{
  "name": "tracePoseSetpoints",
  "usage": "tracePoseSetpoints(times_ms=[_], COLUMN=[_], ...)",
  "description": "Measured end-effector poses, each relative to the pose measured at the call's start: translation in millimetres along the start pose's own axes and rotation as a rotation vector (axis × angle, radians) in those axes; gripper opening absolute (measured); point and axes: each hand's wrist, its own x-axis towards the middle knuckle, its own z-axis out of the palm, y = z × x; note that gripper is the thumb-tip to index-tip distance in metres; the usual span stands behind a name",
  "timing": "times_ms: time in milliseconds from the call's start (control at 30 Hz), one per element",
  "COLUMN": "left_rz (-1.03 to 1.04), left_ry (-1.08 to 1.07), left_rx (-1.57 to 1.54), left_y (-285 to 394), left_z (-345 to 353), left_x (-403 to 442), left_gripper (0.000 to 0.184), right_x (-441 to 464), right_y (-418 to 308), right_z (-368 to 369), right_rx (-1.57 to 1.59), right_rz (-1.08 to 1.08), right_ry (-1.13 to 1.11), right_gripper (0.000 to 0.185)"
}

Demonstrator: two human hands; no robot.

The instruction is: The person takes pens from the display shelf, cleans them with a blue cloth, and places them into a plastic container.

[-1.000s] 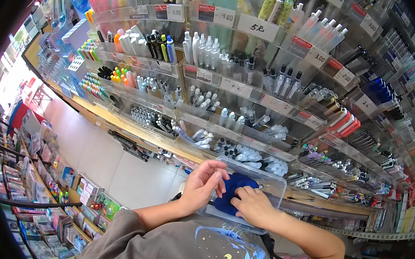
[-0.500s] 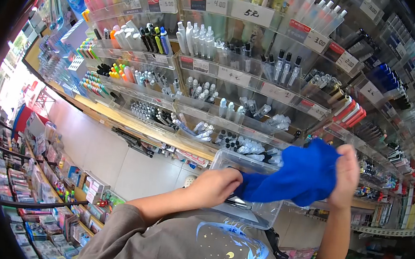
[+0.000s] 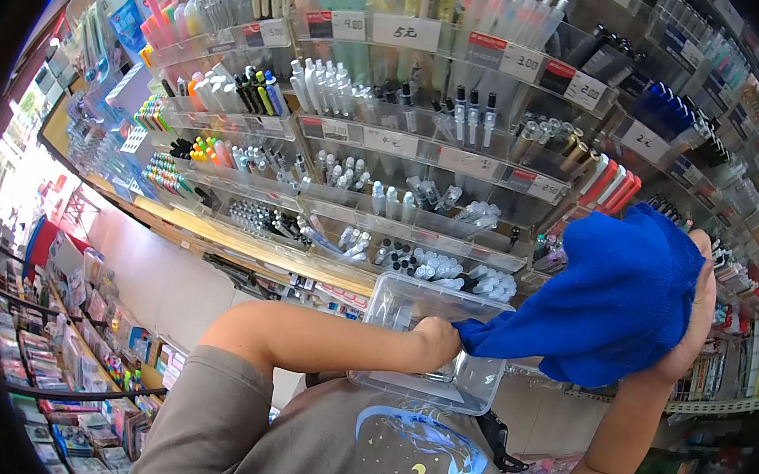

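Blue cloth spans my hands — left hand, fingers closed on its narrow end, over the clear plastic bin. Right hand at broad end — fingers hidden, can't tell their grip.

Left hand: closed, fingers curled in, knuckles showing
Left forearm: nearly level, reaching across the front of the body, elbow bent
Right hand: raised out to the right, higher than the left, fingers mostly hidden
Right forearm: rising steeply from the bent elbow
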Motion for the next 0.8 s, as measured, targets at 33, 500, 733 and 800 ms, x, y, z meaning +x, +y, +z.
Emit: tracePoseSetpoints(times_ms=[33,500,733,800], left_rz=[0.002,0.222,0.298,0.206], left_ry=[-0.01,-0.466,-0.505,-0.506], left_rx=[0.002,-0.187,-0.164,-0.233], left_y=[-2,-18,-15,-18], left_z=[2,8,-19,-31], left_x=[2,-16,-34,-53], left_gripper=[0.02,0.026,0.027,0.024], right_x=[0,-1,-8,-15], right_y=[1,14,23,34], right_z=[-4,-6,-14,-17], right_rx=[0.009,0.115,0.101,0.126], right_rz=[-0.005,0.117,0.186,0.287], right_ry=[-0.057,-0.114,-0.174,-0.227], right_gripper=[0.024,0.021,0.023,0.019])
